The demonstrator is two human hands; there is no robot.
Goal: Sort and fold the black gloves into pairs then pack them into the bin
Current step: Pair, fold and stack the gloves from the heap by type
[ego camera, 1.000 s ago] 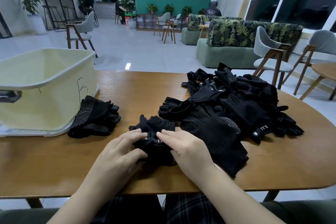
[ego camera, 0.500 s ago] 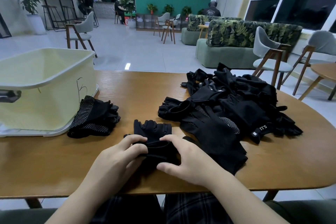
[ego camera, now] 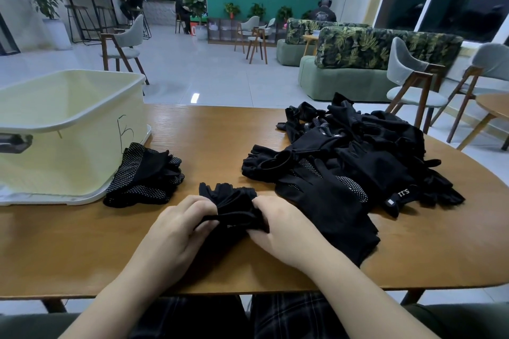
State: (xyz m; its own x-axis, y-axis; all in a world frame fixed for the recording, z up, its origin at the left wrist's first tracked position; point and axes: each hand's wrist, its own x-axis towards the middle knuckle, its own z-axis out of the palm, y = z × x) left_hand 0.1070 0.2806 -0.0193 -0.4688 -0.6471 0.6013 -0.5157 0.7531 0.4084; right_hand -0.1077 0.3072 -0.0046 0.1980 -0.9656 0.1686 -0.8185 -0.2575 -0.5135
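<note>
Beside bin (ego camera: 82, 129): folded gloves (ego camera: 146, 176).

bin (ego camera: 68, 129) cut off at left edge, fingertips (ego camera: 254, 231) buried in glove folds

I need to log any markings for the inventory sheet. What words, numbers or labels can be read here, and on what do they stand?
"5.11", seen upside down in white, on the cuff of a black glove at the near edge of the unsorted pile.
A hand-drawn mark like "5" or "E" on the wall of the bin; which one is unclear.
A small white tag on the same cuff: too small to read.
</note>
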